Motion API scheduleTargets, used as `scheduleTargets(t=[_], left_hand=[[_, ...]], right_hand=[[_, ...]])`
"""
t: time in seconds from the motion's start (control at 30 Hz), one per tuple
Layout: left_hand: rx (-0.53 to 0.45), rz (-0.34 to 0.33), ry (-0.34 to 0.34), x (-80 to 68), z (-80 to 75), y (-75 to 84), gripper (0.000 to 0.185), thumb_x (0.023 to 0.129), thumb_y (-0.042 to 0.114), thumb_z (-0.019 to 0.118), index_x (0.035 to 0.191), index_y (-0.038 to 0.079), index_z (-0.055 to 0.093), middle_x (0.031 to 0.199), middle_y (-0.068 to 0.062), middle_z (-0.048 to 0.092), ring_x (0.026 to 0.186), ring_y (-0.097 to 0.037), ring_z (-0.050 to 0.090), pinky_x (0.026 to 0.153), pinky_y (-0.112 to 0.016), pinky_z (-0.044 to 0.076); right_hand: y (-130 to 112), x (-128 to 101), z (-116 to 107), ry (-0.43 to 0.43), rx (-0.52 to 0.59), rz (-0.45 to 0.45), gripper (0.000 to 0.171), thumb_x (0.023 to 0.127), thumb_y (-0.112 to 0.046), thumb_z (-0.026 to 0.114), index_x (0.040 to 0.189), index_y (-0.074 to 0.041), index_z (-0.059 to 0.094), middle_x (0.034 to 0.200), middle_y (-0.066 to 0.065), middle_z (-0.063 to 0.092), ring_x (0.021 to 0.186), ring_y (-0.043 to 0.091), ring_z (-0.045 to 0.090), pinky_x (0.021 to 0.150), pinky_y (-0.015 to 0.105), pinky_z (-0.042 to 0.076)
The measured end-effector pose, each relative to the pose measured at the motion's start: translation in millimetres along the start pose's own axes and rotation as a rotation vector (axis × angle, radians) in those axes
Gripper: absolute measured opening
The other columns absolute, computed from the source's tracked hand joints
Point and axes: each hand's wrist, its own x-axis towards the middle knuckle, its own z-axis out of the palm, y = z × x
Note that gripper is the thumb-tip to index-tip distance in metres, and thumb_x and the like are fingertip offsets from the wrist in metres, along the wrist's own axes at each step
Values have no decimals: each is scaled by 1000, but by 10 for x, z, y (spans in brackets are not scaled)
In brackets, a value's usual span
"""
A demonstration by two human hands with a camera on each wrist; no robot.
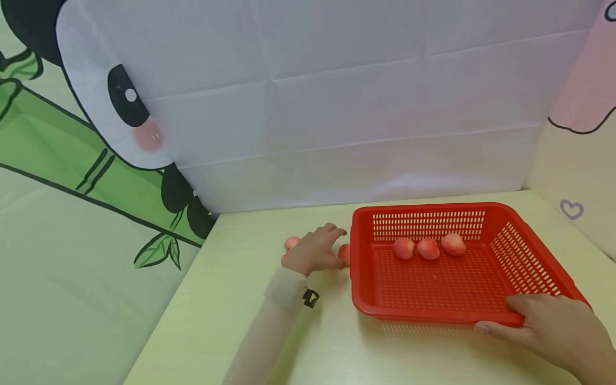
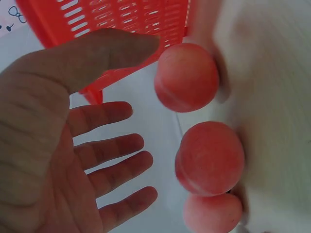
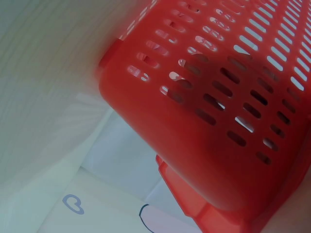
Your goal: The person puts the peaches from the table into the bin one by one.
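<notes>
A red plastic basket (image 1: 433, 315) with slotted walls stands on the table, and three peaches (image 1: 428, 249) lie in a row on its floor. At its near right corner my right hand (image 1: 565, 329) grips the rim, thumb on the outside. Left of the basket, my left hand (image 1: 315, 251) is held over more peaches with its fingers spread. In the left wrist view three of these show beside the palm: one peach (image 2: 187, 77) by the thumb tip, a second peach (image 2: 210, 158) below it, and a third peach (image 2: 213, 216) partly behind that. Nothing is in the left hand's grasp.
The pale wooden table (image 1: 231, 299) extends left and in front of the basket. Behind it hangs a white cloth backdrop (image 1: 337, 117) with cartoon prints. A cream side wall (image 1: 577, 176) with a heart drawing borders the table at right.
</notes>
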Motion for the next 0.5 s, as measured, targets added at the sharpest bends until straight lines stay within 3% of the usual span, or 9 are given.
scheduleTargets(t=[0.23,0.5], left_hand=[[49,13,-10,70,82,51,63,91,43,77,148,22,64,142,-1,61,126,-19,59,99,-43,55],[-23,12,-51,170,121,122,53,91,39,80,139,21,66,141,-4,59,123,-22,59,98,-41,57]], right_hand=[[-3,28,16,-32,-3,6,57,84,-78,72,81,-22,68,62,-9,43,61,14,47,57,36,37],[4,16,6,-20,-6,8,56,83,-78,72,80,-22,66,61,-9,42,60,13,45,57,36,35]])
